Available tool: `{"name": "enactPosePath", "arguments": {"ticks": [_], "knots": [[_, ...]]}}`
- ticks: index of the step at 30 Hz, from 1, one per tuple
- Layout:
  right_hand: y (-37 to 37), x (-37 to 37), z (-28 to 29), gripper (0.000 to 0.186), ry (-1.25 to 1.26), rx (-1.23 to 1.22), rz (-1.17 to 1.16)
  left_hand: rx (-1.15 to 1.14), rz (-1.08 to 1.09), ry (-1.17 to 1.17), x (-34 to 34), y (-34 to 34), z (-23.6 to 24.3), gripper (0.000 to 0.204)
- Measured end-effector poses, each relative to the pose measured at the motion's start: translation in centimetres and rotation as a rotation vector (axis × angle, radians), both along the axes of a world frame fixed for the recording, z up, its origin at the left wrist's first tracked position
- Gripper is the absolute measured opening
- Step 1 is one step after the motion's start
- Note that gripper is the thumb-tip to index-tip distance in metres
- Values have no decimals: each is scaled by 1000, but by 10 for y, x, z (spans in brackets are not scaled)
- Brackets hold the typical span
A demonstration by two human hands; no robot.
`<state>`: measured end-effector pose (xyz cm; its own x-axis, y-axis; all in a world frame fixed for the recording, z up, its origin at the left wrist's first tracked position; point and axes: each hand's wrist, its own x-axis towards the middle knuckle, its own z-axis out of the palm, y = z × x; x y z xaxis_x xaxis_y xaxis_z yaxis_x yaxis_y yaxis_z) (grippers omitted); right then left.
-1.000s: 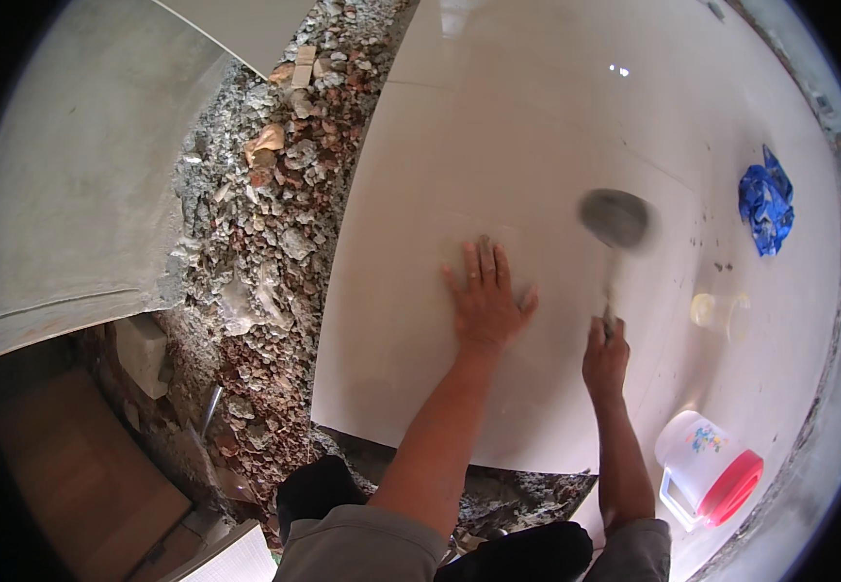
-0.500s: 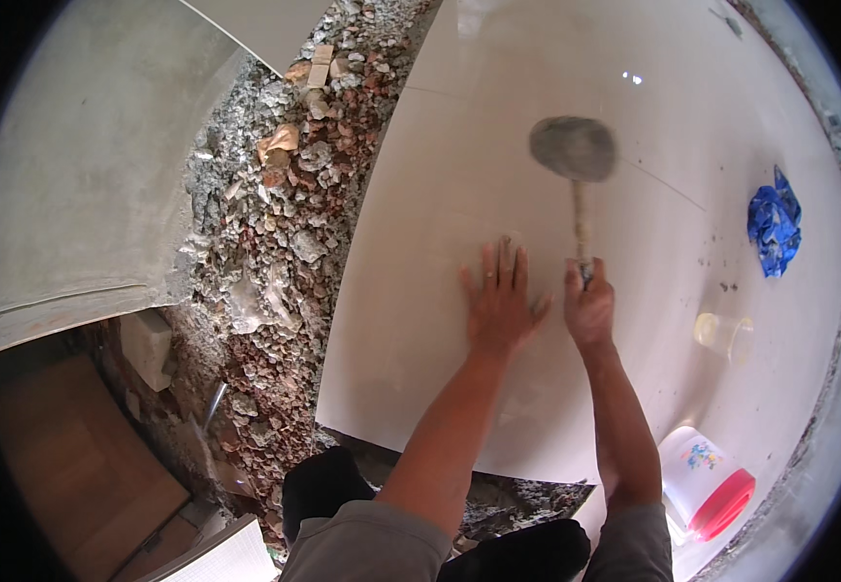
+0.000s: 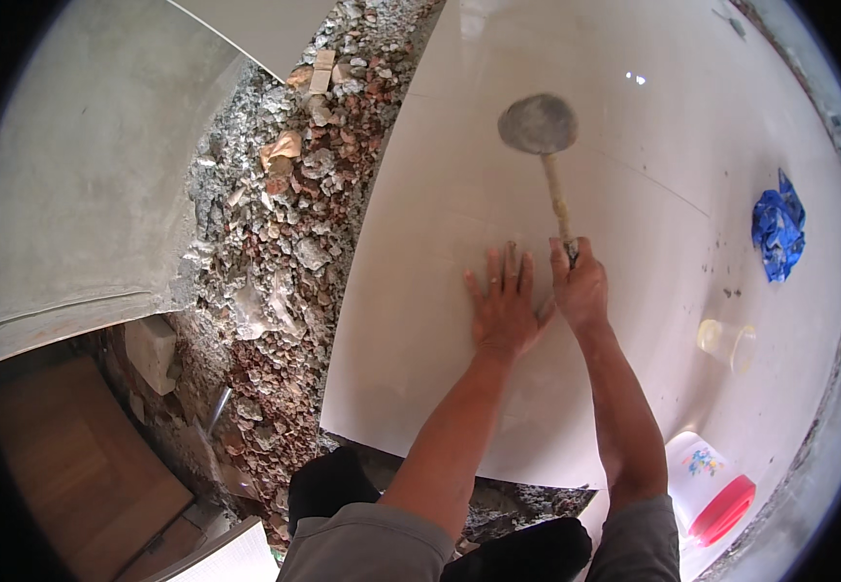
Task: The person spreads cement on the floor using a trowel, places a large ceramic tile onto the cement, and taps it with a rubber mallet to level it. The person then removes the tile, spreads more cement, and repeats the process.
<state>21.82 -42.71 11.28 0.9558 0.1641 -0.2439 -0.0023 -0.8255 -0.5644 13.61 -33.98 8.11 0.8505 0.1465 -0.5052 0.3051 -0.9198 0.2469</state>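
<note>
My left hand [image 3: 506,312] lies flat with fingers spread on a large glossy cream floor tile [image 3: 420,359]. Just to its right, my right hand [image 3: 581,289] is closed round the handle of a rubber mallet [image 3: 539,124]. The mallet's dark round head points away from me, over the tile beyond my left hand. Whether the head touches the tile or hovers above it, I cannot tell. A thin joint line [image 3: 653,181] runs across the tiled surface to the right of the mallet.
Left of the tile runs a strip of broken rubble [image 3: 314,209], with a grey concrete slab [image 3: 100,165] beyond it. At right are a crumpled blue wrapper [image 3: 778,231], a clear plastic cup [image 3: 728,341] and a white tub with a red lid [image 3: 700,475]. Brown boards [image 3: 81,466] lie lower left.
The mallet head has shifted left and farther away, and my right hand moved slightly left and away with it. My left hand stays flat on the tile.
</note>
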Motion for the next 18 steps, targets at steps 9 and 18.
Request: {"name": "enactPosePath", "arguments": {"ticks": [9,18], "knots": [[-17,-14,-4,36,-62,-38,-3,1,25,-78,-3,-3,-7,79],[-69,-46,2,36,26,41,-185,69,19,-135,-4,-8,-15,83]]}}
